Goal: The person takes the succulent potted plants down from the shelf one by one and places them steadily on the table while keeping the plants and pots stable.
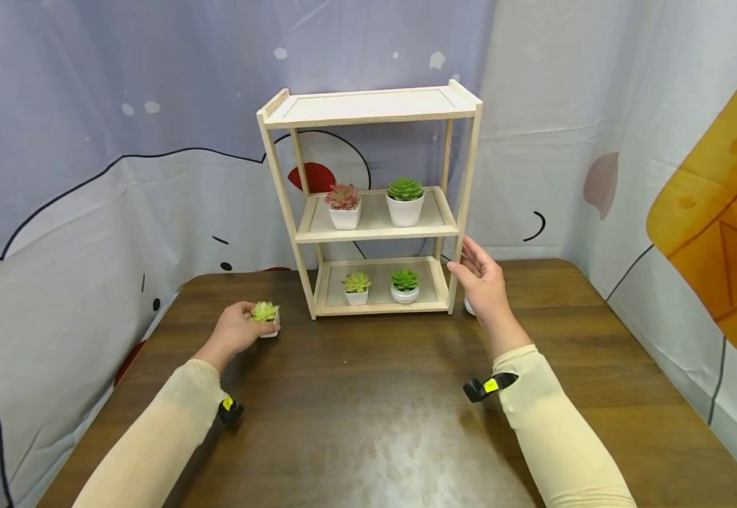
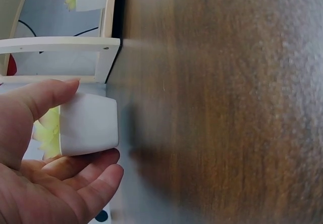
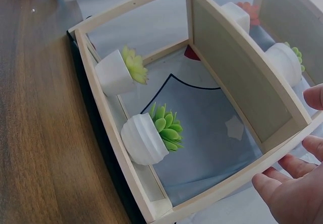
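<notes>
My left hand [image 1: 236,330] grips a small square white pot [image 2: 88,125] with a yellow-green succulent [image 1: 264,311], close over the table left of the wooden shelf. The thumb lies on one side of the pot, the fingers on the other. My right hand [image 1: 484,286] is at the shelf's right front post, fingers loosely extended and holding nothing. Partly hidden behind that hand, a white object [image 1: 469,307] stands on the table. The pale wooden shelf [image 1: 377,236] carries a red succulent [image 1: 343,204] and a green succulent [image 1: 405,202] on its middle tier.
On the bottom tier stand a yellow-green succulent [image 1: 357,288] in a square pot and a green succulent [image 1: 405,286] in a round ridged pot. The top tier [image 1: 371,106] is a flat panel. A patterned curtain [image 1: 184,204] hangs behind the brown table [image 1: 355,402].
</notes>
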### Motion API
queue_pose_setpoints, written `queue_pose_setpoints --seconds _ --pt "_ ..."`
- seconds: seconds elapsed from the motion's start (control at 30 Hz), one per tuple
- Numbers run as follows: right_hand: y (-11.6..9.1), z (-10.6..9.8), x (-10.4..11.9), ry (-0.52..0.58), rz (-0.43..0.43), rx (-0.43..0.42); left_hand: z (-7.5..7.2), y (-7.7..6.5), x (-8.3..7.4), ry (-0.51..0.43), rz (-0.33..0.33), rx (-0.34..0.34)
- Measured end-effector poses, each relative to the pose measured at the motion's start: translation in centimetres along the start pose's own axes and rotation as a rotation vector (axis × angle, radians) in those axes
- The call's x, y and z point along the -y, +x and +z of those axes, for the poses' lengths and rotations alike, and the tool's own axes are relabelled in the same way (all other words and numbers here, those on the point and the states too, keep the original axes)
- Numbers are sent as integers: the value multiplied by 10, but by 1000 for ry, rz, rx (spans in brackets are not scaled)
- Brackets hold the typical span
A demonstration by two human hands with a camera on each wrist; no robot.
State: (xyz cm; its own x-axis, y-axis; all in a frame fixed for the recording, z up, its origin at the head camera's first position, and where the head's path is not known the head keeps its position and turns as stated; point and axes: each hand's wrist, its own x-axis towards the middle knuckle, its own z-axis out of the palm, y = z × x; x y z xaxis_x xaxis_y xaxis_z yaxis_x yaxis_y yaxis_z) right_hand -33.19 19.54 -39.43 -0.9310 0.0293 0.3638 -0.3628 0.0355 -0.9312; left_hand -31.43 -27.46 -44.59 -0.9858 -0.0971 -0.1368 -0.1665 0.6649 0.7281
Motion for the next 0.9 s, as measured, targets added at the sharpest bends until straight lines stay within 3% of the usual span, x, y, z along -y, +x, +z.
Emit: queue_pose_setpoints --seconds 0.9 --pt "-1 1 0 4 10 -5 0 -3 1 14 -9 16"
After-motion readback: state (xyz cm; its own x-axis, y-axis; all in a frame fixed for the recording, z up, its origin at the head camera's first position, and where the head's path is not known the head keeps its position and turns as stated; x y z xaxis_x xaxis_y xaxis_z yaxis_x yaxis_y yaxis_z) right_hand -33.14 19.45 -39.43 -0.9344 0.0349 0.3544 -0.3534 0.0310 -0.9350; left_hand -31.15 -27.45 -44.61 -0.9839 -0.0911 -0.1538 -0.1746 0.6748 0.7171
